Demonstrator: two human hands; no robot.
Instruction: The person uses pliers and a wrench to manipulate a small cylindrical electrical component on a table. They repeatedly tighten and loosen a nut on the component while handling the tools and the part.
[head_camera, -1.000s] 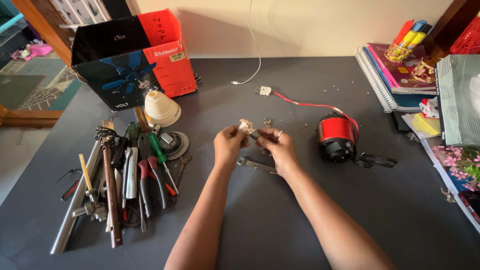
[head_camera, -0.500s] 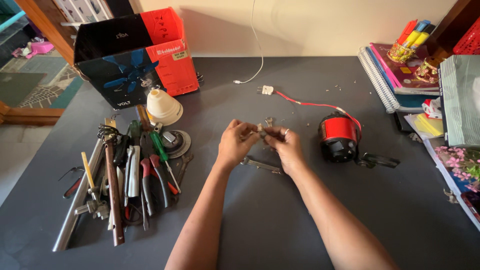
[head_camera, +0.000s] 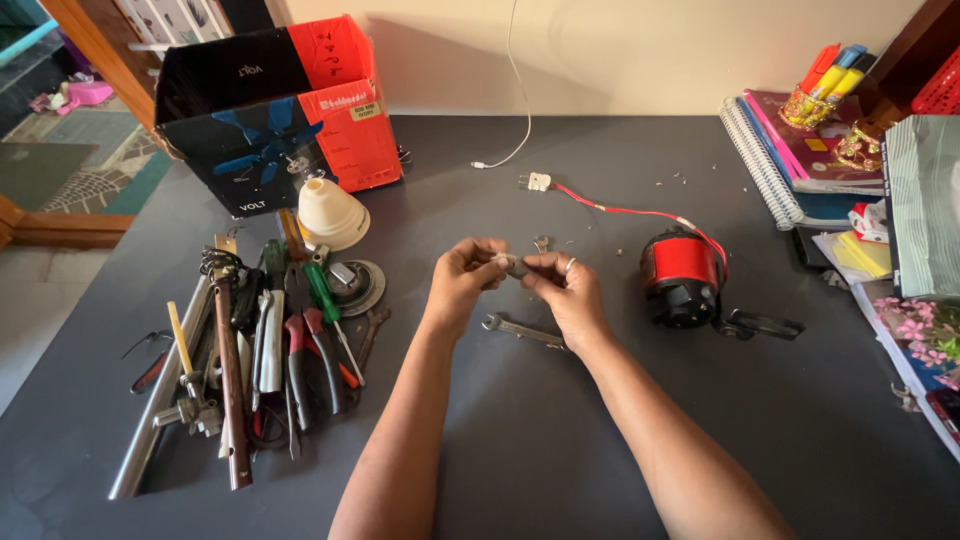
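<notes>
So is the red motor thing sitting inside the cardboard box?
No, the red motor sits on the dark table to the right of the right hand, far from the cardboard box at the back left.

1. Cardboard box (head_camera: 275, 120) at the table's far left corner, lying on its side, open flap upward; black panel with a blue fan picture, red panel to its right bearing a small pale rectangular label (head_camera: 367, 110).
2. Small white-and-red packet (head_camera: 872, 218) at the right edge, beside the stacked notebooks.
</notes>
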